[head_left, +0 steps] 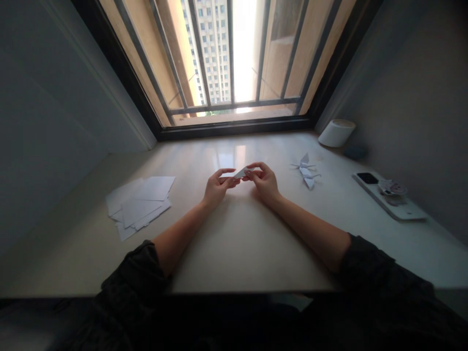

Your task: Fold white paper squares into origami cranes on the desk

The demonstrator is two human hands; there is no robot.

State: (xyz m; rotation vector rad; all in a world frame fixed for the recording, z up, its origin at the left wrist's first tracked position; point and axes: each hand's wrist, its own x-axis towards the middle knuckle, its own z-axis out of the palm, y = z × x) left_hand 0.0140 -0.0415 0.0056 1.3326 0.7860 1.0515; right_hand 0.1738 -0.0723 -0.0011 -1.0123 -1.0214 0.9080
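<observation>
A small folded piece of white paper (240, 173) is held up between my two hands, above the middle of the pale tabletop. My left hand (218, 186) pinches its lower left end between thumb and fingers, with the index finger stretched out above. On the other side, my right hand (263, 180) grips the upper right end with thumb and fingertips. The fingers cover part of the paper, so its full shape is hidden. Two folded paper cranes (306, 170) lie to the right of my right hand, close together.
Loose white paper sheets (146, 202) lie overlapping on the left. At the right edge are a phone (387, 197) with a round grip on its back and a white cylindrical object (337, 133) near the wall. A barred window (234, 127) borders the far side of the tabletop (248, 253).
</observation>
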